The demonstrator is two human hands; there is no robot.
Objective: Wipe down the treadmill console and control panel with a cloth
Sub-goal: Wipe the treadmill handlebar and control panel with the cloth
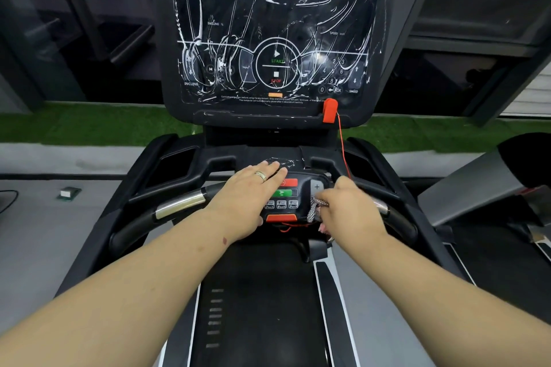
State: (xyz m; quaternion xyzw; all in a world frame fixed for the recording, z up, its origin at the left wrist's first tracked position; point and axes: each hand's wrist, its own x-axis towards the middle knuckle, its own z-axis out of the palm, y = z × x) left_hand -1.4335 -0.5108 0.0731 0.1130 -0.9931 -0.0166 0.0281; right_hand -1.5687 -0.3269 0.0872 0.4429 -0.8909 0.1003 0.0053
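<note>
- Here the left hand (250, 190) lies flat on the lower control panel (286, 196), fingers straight and close together, covering the panel's left part and reaching over its upper edge.
- The right hand (347, 205) has its fingers curled round a bunched cloth (316, 209), which it holds against the panel's right side, just below the plus key (317, 186).
- The cloth looks light, soft and knitted or woven (a rag that will fold to any shape), so a bunched grip in the palm should suit it; a loose end could snag on the red safety cord (343, 146) that hangs beside it.
- The upright console screen (277, 35) is streaked all over with white smears, so most of the wiping seems yet to be done there.
- Its glossy face is probably hard and slippery; broad flat strokes would likely serve better than a tight wad.
- The red safety key (330, 110) sits at the console's lower right edge.
</note>
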